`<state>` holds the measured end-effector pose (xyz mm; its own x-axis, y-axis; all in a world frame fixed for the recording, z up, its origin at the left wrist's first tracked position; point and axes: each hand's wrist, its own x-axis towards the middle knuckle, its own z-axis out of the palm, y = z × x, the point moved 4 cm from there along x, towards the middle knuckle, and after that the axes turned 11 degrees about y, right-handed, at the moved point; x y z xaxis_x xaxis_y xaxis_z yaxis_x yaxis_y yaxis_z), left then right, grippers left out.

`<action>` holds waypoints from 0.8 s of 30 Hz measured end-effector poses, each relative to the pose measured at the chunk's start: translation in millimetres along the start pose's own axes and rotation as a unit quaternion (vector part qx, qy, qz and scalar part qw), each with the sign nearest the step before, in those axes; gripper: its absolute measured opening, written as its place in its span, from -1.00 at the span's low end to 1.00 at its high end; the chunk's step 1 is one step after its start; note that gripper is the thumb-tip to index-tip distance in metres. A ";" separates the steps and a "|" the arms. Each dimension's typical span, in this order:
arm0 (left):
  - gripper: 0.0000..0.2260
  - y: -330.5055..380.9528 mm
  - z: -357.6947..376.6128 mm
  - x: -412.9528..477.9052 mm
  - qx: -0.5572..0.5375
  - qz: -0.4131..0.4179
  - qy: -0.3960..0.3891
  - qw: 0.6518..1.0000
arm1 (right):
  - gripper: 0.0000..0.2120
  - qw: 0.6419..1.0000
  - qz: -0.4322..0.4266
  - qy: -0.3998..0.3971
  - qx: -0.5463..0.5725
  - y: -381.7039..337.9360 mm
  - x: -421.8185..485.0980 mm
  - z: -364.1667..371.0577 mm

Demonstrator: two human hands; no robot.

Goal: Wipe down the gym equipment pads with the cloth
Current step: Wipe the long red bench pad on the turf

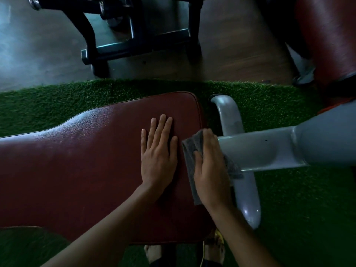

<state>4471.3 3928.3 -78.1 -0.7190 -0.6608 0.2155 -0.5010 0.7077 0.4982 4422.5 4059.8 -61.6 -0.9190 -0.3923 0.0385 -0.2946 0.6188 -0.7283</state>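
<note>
Grey cloth (192, 157) sits pinned under the right hand (210, 170), fingers curled over it, right at the pad's (77, 170) end edge against the grey frame (260, 151). Left hand (158, 157) lies open and flat on the red vinyl just beside it, holding nothing. Left of both hands, a long bare stretch of pad. Green turf (96, 93) beyond the fingertips, dark floor (38, 54) and a black machine base (138, 41) farther off.
</note>
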 end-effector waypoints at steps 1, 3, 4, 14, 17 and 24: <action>-0.53 -0.8 0.3 0.5 -0.002 0.000 0.001 1.000 | -0.44 1.000 0.015 -0.009 0.001 0.6 15.1 5.4; -0.53 -0.9 1.0 0.4 -0.006 -0.003 0.004 1.000 | -0.45 0.998 0.053 -0.040 0.017 -1.0 60.8 20.4; -0.53 -0.8 1.2 0.5 -0.006 -0.003 0.005 1.000 | -0.45 0.996 0.064 -0.054 0.038 -4.0 84.9 25.8; -0.52 -0.1 0.2 -0.4 0.002 0.003 0.004 1.000 | -0.45 0.998 0.005 -0.045 0.050 6.9 42.3 8.4; -0.53 -0.6 0.9 -0.9 0.003 0.005 0.011 1.000 | -0.43 0.994 0.035 -0.080 0.062 5.6 78.0 22.3; -0.52 0.6 -0.4 0.8 -0.008 0.007 0.007 1.000 | -0.46 0.998 0.022 -0.022 0.061 6.5 40.1 10.0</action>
<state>4470.6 3928.1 -77.3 -0.7188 -0.6543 0.2351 -0.4825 0.7128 0.5090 4386.3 4041.3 -71.6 -0.9174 -0.3973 -0.0242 -0.2168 0.5497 -0.8067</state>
